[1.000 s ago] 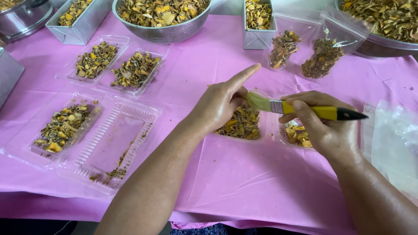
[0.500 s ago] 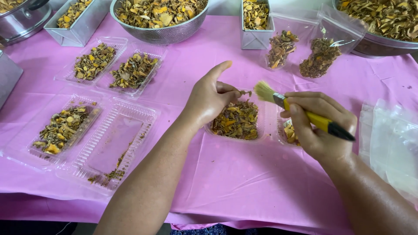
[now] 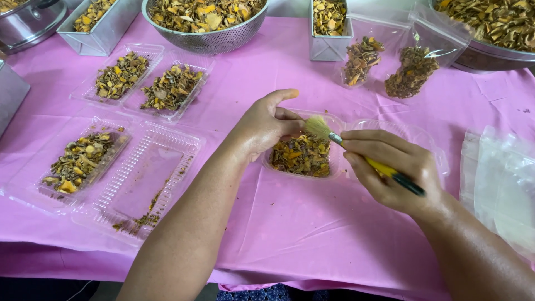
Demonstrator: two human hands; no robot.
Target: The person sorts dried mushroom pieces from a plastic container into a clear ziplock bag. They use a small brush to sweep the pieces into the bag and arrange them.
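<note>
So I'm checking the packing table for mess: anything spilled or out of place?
Yes: dried crumbs lie loose in the open lid of the clear hinged box at lower left, not in its filled half. The left hand and the brush work cleanly.
</note>
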